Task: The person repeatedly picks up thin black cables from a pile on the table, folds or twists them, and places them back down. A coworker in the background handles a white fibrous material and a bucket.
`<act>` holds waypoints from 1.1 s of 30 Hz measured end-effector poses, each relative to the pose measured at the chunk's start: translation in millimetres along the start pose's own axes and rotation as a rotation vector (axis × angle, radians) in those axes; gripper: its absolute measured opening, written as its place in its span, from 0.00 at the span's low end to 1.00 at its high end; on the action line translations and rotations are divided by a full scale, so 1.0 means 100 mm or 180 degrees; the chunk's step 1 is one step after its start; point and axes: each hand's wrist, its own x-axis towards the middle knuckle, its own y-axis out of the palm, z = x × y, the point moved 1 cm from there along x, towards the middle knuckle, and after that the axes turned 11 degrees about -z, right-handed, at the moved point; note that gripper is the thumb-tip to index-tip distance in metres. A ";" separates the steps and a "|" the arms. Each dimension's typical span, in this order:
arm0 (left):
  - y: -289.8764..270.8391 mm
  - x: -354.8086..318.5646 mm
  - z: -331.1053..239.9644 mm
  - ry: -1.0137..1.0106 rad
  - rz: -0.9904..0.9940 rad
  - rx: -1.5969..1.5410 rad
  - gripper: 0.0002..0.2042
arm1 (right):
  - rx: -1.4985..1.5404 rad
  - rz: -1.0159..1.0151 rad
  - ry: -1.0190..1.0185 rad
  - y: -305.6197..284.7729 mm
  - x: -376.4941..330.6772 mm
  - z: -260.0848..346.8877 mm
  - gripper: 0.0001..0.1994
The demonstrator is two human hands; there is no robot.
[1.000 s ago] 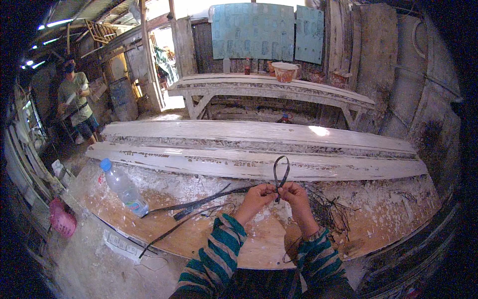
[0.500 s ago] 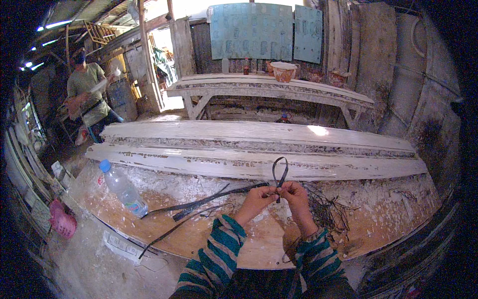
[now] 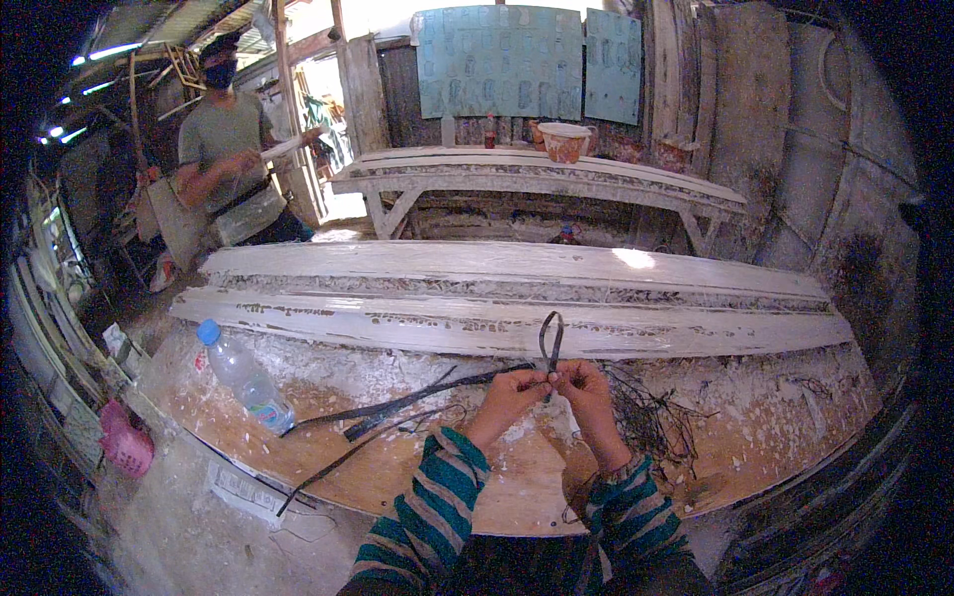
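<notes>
Head view: wooden tabletop [image 3: 507, 507], pale flakes scattered over much of it. Left hand [image 3: 512, 399] and right hand [image 3: 588, 395] meet above the surface, a little right of the middle of its near edge; thumbs and fingertips of both pinch one narrow black strip [image 3: 558, 336]. Strip bent into an upright, slender loop, rising above the fingertips, nearly edge-on to the view; lower ends mostly hidden by the fingers. Striped green-and-grey sleeves on both forearms. Left of the left hand, loose black strips [image 3: 360, 431] lie slantwise toward the left part of the near edge, one reaching out over that edge. Just beyond the right hand, on its right, a tangle of thin black strands [image 3: 656, 422] on the surface. Clear bottle with blue cap [image 3: 243, 377] near the left edge, seen leaning in the fisheye; base close to the strips' ends. Two long whitish planks [image 3: 477, 320] side by side along the far edge, spanning almost corner to corner. Below the left edge, on the floor, a pink bag [image 3: 127, 437]. Behind, a long bench [image 3: 447, 177] carries a whitish-rimmed orange bucket [image 3: 566, 147]; blue panels [image 3: 497, 65] above. Beyond the far left corner, a co-worker [image 3: 224, 139], masked, holds a pale, long object [image 3: 285, 148].
</notes>
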 end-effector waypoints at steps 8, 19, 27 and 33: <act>-0.04 0.00 -0.05 -0.0484 -0.0220 -0.0666 0.10 | -0.0208 0.0039 -0.0492 0.02 -0.04 0.08 0.06; -0.06 0.00 0.00 -0.0919 -0.0330 -0.1441 0.11 | -0.1427 0.0027 -0.1913 0.10 -0.12 0.23 0.13; -0.03 -0.01 0.01 -0.1142 -0.0361 -0.1743 0.11 | -0.1330 -0.0061 -0.2055 0.11 -0.13 0.29 0.12; -0.03 -0.03 -0.03 -0.1191 -0.0245 -0.1913 0.10 | -0.1326 -0.0115 -0.2107 0.11 -0.14 0.28 0.11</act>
